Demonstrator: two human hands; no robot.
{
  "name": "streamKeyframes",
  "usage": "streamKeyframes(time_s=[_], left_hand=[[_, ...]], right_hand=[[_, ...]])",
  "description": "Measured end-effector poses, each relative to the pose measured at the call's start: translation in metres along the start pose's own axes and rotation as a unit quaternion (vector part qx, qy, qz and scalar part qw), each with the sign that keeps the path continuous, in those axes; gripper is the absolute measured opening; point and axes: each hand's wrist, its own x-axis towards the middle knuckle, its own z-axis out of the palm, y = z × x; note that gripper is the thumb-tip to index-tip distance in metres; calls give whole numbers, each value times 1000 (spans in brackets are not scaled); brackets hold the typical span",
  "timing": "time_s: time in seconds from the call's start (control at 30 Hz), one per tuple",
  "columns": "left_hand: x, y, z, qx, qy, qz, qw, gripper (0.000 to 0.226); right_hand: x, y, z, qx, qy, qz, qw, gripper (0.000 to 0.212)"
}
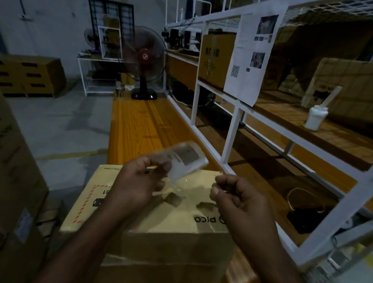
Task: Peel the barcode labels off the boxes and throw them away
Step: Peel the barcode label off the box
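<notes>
A tan cardboard box (pixel 173 214) with "PICO" printed on top stands in front of me on the wooden bench. Above its far edge my left hand (pixel 138 182) pinches a peeled barcode label (pixel 185 160), a pale, curling sheet that is blurred. A thin clear strip runs from the label down toward the box top. My right hand (pixel 241 198) hovers over the box's right side with fingers curled shut; nothing is visible in it.
A long orange wooden bench (pixel 143 121) stretches away from me. White metal shelving (pixel 231 130) with cardboard boxes and a white bottle (pixel 315 117) lines the right. A standing fan (pixel 143 59) is at the bench's far end. Tall cartons (pixel 8 175) stand at left.
</notes>
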Motion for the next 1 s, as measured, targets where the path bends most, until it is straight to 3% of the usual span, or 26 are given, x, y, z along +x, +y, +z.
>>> streamKeyframes(time_s=[0.07,0.17,0.23,0.37,0.47,0.57,0.67,0.73,0.9,1.0], left_hand=[[9,-6,-2,-47,63,5,997,7],[14,-12,-2,-63,98,19,993,11],[12,-16,0,-54,91,14,994,10],[16,-20,-2,-35,76,7,996,10],[22,-20,-5,-43,75,-1,996,13],[25,-22,-9,-71,81,-7,994,12],[26,-22,-9,-66,79,-3,995,11],[25,-20,-5,-55,74,0,996,12],[23,-20,-8,-69,70,0,995,12],[22,-19,-8,-73,63,0,995,11]], right_hand=[[-11,2,-3,-191,-55,-42,979,17],[-24,1,-5,-409,-185,-87,889,86],[-19,4,-5,-487,-187,-56,852,106],[8,2,20,-493,-94,-81,861,82],[7,-7,40,-455,-118,-159,868,59],[2,-2,22,-425,-120,-142,886,36],[25,9,11,-469,-55,-140,871,21],[41,9,26,-474,-57,-138,868,20],[9,-8,20,-469,-160,-139,857,24],[22,-4,7,-473,-131,-112,864,23]])
